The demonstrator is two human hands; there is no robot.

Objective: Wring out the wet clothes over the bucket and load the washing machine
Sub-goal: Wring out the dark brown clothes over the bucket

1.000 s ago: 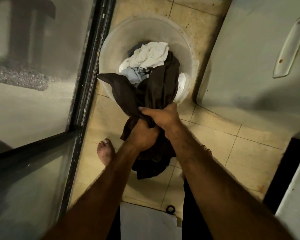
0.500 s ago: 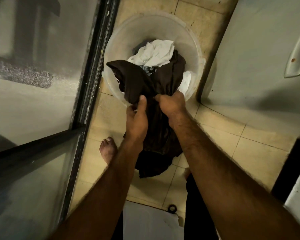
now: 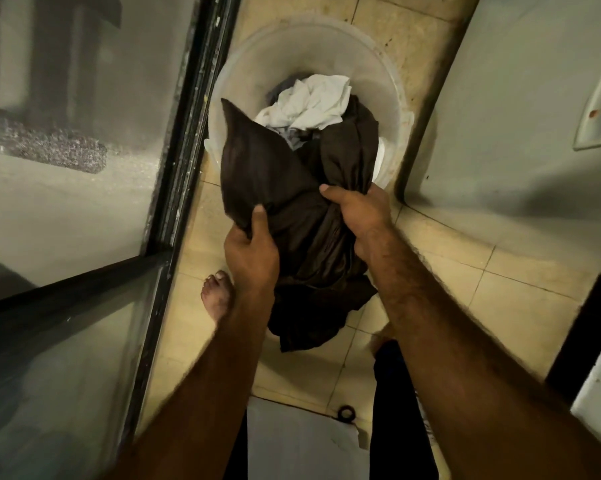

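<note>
While the loose tail of the dark garment (image 3: 313,306) hangs nearest you, above the floor (image 3: 465,258) and just beside your bare foot (image 3: 217,299), it sits short of the bucket, so drips from that end would likely hit tile.

Next out, both hands are on the cloth. Your left hand (image 3: 250,251) is curled, thumb up, pinching a flat fold at the garment's left edge. Your right hand (image 3: 359,216) is fisted round a bunched neck of fabric, a bit farther from you and nearer the bucket than the left. The hands sit side by side across the cloth, and the fabric between them looks slack, with no twist I can see.

The long axis runs away from you: tail low and near, gathered middle at the hands, upper part spread beyond them over the near rim of the bucket (image 3: 257,64).

Farther in, a white cloth (image 3: 313,102) lies in the bucket. The garment's far end touches or overlaps it, can't tell which.

My read: this is the wringing step, grip set, twist not yet done. Carry the bundle forward so the tail clears the rim.

A pale appliance (image 3: 500,116) stands right of the bucket, can't tell if it's the washing machine.
</note>
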